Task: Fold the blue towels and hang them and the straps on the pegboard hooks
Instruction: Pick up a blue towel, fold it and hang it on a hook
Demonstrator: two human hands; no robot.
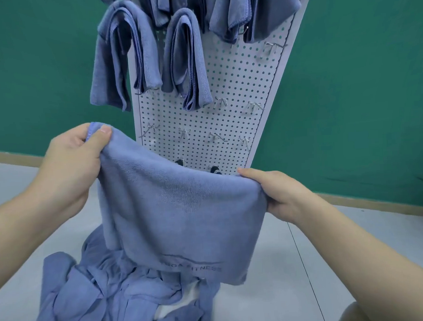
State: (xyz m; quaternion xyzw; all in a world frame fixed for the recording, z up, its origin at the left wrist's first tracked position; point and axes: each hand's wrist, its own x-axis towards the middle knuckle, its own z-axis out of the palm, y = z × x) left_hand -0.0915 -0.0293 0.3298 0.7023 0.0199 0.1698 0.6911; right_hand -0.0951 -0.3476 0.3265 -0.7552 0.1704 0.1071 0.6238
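A: Entry, centre of frame. A blue towel [181, 210] hangs doubled between both hands, printed lettering near its lower edge.

B: State of each grip?

A: Left hand [70, 166], left of centre: thumb and fingers clamped on the towel's upper left corner. Right hand [277, 194], right of centre: fingers curled round the upper right edge, grip closed on the cloth.

B: Background?

A: A white pegboard [227, 91] stands upright, upper centre. Folded towels [128, 54] hang over hooks across its top rows. Bare metal hooks [254, 107] show on the lower rows. Two dark items sit on hooks just above the held towel's top edge; what they are cannot be told.

B: Lower frame?

A: A pile of loose blue towels [110, 300] lies on the grey floor [354, 246], bottom left, directly under the held towel.
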